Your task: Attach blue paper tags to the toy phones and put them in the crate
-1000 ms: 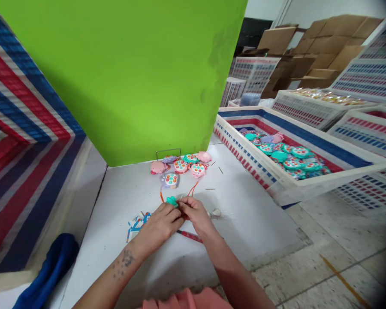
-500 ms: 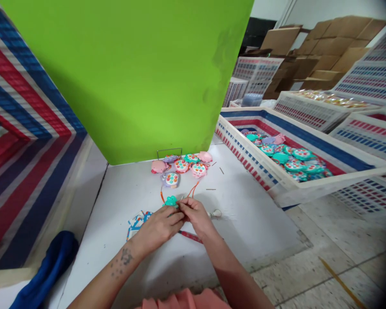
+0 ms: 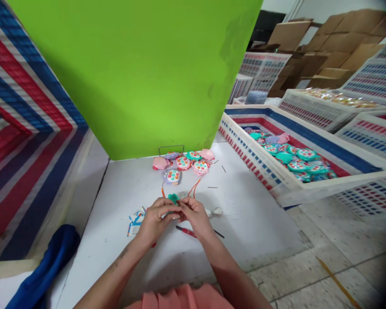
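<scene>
my left hand (image 3: 159,216) was curled around the green toy (image 3: 173,197), with its top poking out past my fingers, and my right hand (image 3: 193,212) was pinched at the toy's right side. exactly which small part sat between those right fingertips was hidden, so i could not tell. the toy was held just above the surface (image 3: 260,219), in front of the purple toy (image 3: 173,176) and between two orange cords, one on the left (image 3: 163,192) and one on the right (image 3: 196,185).

for work this small, i reckoned the left hand did best as the clamp: firm enough that the toy could not twist, but not squeezing hard. the right hand seemed better moving from the fingertips alone, with little push from the arm. keeping both hands close together, as they were, ought to have steadied each against the other. the likely trouble was a slip, or my own fingers covering the spot i needed to see, so tilting that side toward me looked wise.

i also judged that my right wrist should stay wary of the red tool (image 3: 187,231), lying just beside it, and my left of the cards (image 3: 135,221).
</scene>
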A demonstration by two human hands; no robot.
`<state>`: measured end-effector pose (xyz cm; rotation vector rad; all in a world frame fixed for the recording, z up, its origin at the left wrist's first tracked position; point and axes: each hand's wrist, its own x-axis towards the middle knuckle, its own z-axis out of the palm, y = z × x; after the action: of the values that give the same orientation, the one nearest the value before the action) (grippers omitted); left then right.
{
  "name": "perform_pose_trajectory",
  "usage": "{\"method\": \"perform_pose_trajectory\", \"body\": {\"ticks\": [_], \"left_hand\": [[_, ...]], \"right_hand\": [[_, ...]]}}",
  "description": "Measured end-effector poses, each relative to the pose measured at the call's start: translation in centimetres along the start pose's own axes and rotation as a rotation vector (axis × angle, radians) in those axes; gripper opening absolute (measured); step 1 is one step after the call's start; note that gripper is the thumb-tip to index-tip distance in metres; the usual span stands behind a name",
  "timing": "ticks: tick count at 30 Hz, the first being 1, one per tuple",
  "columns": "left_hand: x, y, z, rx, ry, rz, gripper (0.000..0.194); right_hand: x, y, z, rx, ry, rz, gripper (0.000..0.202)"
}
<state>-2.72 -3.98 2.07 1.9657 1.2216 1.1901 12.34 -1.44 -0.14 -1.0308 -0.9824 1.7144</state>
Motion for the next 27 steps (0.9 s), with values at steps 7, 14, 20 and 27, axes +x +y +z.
{"method": "perform_pose_trajectory", "body": {"ticks": [7,14,20,27], "left_hand": [[-0.4,0.1,0.3,-0.113,0.007,-0.002,0.016],[-0.3,0.3,0.8,-0.439,0.21,-0.384,0.02],[-0.4,0.4,0.3,-0.463,0.28,-0.542,0.016],[-0.8,0.3,-0.2,-0.446,0.274,-0.536,0.014]], "right_hand": [[0.1,0.3,-0.1,-0.069,-0.017,-0.02,0.027],[-0.5,0.0,-0.5,-0.765,0.165,-0.634,0.011],[-1.3,-1.0,0.5,-0.949,0.086,-0.778,0.014],[-1.6,-1.1,0.9,-1.043,0.101,-0.841,0.017]]}}
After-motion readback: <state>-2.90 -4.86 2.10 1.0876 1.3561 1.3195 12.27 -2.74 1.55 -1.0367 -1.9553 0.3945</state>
